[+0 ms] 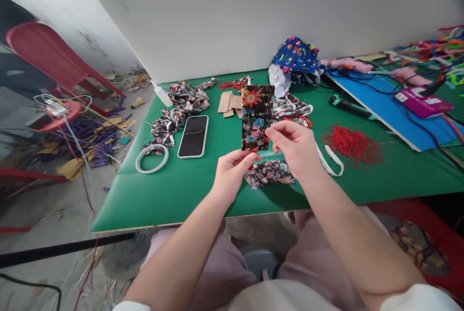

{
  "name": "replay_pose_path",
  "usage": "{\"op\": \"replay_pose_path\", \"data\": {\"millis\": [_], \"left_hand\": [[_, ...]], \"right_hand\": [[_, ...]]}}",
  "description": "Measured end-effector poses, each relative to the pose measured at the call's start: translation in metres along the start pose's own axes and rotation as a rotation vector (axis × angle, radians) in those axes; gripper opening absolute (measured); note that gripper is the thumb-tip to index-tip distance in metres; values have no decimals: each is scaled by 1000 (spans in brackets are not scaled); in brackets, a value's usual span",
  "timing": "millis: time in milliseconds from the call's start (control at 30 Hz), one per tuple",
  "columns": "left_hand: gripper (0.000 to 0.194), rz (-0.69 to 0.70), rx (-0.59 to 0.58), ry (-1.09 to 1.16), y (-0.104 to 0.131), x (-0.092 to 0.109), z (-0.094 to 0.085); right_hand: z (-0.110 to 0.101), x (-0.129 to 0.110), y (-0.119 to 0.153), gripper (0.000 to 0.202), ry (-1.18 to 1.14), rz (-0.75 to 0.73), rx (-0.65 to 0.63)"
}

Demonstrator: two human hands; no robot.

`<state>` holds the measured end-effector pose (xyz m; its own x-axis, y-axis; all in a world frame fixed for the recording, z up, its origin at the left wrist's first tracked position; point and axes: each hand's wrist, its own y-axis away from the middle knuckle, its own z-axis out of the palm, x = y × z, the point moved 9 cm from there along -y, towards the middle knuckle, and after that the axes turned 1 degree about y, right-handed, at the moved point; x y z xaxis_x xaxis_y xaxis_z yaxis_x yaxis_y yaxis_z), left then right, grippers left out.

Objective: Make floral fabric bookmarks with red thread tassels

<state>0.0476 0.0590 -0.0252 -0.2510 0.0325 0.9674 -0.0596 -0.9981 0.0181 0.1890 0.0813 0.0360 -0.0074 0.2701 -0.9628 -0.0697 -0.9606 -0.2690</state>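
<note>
A dark rectangular piece of floral fabric (257, 115) is held upright above the green table. My left hand (235, 168) pinches its lower edge, thumb against fingers. At its lower right side, my right hand (292, 144) grips the edge between thumb and fingertips. Below and behind my hands, more floral fabric (273, 173) lies on the table. Cardboard pieces (225, 103) lie just left of the held fabric. Behind it on the right are more patterned cloth (292, 105) and a red-handled tool (302, 119), partly hidden.
The green table (145, 204) carries a phone (194, 137), tape roll (152, 158), white bottle (162, 93), floral scraps (188, 98), red strands (351, 144), measuring tape (334, 161), blue cloth (295, 59) and blue board (384, 108). A red chair (47, 54) stands left.
</note>
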Motion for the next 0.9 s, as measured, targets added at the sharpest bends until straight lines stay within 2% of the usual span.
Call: {"op": "replay_pose_path", "data": {"millis": [167,500,700,900], "left_hand": [[19,31,55,-71,0,6,-3],[23,68,40,-154,1,6,-4],[24,81,-1,-136,3,8,1],[31,177,137,15,-1,13,-16]], "right_hand": [[0,4,1,19,-10,6,18],[7,11,3,18,-11,31,24],[5,12,3,18,-8,49,31],[5,18,3,21,-3,71,32]]}}
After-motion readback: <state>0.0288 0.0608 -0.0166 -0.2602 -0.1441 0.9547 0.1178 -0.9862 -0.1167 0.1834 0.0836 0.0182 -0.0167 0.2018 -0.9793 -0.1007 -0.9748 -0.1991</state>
